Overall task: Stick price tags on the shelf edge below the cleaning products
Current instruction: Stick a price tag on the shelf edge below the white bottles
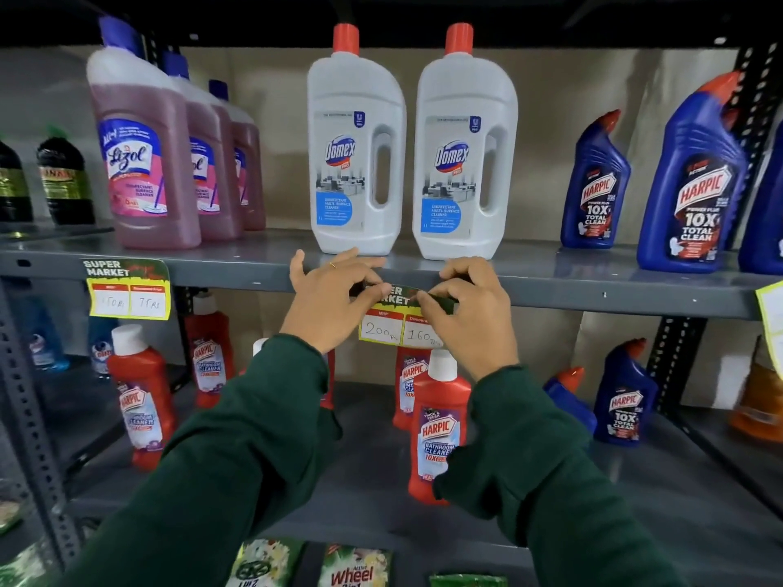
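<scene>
Both hands press a price tag (398,317) against the grey shelf edge (593,292) below two white Domex bottles (356,154). The left hand (334,298) pins the tag's dark top strip with thumb and fingers closed on it; the right hand (466,309) pinches the same strip at its right end. The tag reads 200 and 160. A second tag (129,290) already hangs on the edge to the left, under the pink Lizol bottles (144,163).

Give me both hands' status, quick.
Left hand: fingers pinching the price tag against the shelf edge.
Right hand: pinching the same tag.
</scene>
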A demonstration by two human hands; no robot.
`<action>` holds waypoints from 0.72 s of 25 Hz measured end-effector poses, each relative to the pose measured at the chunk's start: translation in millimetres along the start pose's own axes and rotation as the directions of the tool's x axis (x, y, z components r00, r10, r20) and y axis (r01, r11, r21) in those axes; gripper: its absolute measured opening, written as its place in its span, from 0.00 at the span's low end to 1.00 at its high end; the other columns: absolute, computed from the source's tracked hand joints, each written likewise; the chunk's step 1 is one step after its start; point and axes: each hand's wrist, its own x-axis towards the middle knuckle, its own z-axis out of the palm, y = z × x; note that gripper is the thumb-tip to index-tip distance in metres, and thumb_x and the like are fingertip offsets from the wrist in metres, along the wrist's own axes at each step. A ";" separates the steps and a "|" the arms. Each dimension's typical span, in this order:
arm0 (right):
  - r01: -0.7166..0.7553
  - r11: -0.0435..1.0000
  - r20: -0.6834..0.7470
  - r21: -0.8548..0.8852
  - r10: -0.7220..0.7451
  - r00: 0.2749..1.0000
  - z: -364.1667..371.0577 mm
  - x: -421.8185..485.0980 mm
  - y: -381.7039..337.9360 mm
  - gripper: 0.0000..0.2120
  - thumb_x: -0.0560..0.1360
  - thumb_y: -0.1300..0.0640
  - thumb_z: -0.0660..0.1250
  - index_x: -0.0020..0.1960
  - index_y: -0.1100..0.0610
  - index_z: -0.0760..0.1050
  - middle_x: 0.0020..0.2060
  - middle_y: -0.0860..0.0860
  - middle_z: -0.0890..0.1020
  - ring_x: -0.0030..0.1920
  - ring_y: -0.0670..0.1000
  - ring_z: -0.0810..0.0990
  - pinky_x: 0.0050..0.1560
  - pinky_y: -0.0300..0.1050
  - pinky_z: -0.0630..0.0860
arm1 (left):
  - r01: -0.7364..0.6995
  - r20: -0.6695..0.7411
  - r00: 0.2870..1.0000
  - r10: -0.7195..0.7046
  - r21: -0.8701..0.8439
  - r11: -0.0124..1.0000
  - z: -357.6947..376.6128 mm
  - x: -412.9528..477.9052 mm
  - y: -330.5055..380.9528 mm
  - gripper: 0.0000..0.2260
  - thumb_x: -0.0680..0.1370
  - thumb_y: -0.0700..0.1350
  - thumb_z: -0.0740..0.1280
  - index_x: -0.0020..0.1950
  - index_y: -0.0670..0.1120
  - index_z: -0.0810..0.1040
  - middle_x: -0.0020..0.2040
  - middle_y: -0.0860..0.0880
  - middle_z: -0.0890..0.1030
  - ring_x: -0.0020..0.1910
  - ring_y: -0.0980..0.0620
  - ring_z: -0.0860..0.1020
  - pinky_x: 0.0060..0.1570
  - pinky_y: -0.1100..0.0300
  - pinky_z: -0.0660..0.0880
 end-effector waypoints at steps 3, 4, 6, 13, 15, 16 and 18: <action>-0.015 0.998 -0.001 -0.056 0.015 1.000 6.2 -0.8 -1.0 0.07 0.67 0.63 0.72 0.35 0.66 0.77 0.44 0.57 0.75 0.45 0.47 0.70 0.44 0.39 0.69 | -0.008 -0.025 1.000 0.009 0.024 1.000 6.3 -0.5 0.0 0.09 0.74 0.49 0.69 0.34 0.50 0.77 0.60 0.52 0.79 0.66 0.52 0.67 0.68 0.42 0.39; -0.011 0.998 -0.009 -0.066 0.010 1.000 8.0 -0.8 -1.2 0.07 0.67 0.63 0.72 0.35 0.66 0.77 0.43 0.57 0.75 0.44 0.48 0.70 0.43 0.40 0.70 | -0.012 -0.030 0.999 0.013 0.022 1.000 7.3 -0.8 -0.3 0.09 0.74 0.48 0.69 0.34 0.51 0.77 0.60 0.52 0.79 0.65 0.52 0.68 0.68 0.42 0.39; -0.004 0.997 -0.036 -0.073 0.001 0.999 10.4 0.1 -1.8 0.07 0.67 0.64 0.72 0.34 0.66 0.76 0.42 0.58 0.75 0.43 0.49 0.71 0.42 0.41 0.70 | -0.019 -0.048 0.999 0.019 0.012 1.000 8.3 -0.3 -2.1 0.09 0.74 0.47 0.69 0.34 0.50 0.76 0.59 0.51 0.79 0.64 0.52 0.69 0.69 0.43 0.39; -0.071 0.996 -0.140 -0.048 0.063 0.988 16.0 3.2 -9.5 0.06 0.69 0.63 0.71 0.37 0.65 0.77 0.40 0.59 0.77 0.40 0.52 0.74 0.40 0.40 0.69 | 0.003 -0.183 0.983 -0.017 -0.073 0.997 12.8 1.0 -0.4 0.09 0.76 0.45 0.66 0.37 0.44 0.76 0.49 0.49 0.83 0.53 0.53 0.76 0.68 0.52 0.37; -0.073 0.996 -0.159 -0.059 0.063 0.985 18.7 5.0 -9.9 0.06 0.69 0.64 0.71 0.37 0.65 0.77 0.40 0.59 0.77 0.41 0.54 0.76 0.41 0.40 0.70 | 0.007 -0.213 0.977 -0.020 -0.063 0.998 15.1 2.4 -1.4 0.09 0.76 0.45 0.66 0.38 0.44 0.75 0.47 0.48 0.83 0.51 0.53 0.76 0.68 0.52 0.38; -0.073 0.995 -0.164 -0.069 0.061 0.985 19.3 5.4 -10.0 0.05 0.69 0.64 0.71 0.37 0.65 0.77 0.39 0.59 0.77 0.41 0.55 0.76 0.41 0.40 0.70 | 0.008 -0.220 0.975 -0.022 -0.063 0.998 16.4 3.3 -1.5 0.09 0.76 0.45 0.66 0.38 0.44 0.75 0.48 0.49 0.83 0.50 0.53 0.76 0.69 0.51 0.38; -0.078 0.993 -0.168 -0.084 0.063 0.984 19.0 5.4 -11.8 0.05 0.69 0.63 0.72 0.39 0.65 0.77 0.40 0.59 0.77 0.42 0.54 0.75 0.41 0.40 0.70 | 0.013 -0.233 0.972 -0.033 -0.087 0.996 19.9 3.9 -2.1 0.08 0.76 0.45 0.67 0.38 0.44 0.75 0.47 0.52 0.82 0.49 0.56 0.76 0.70 0.49 0.40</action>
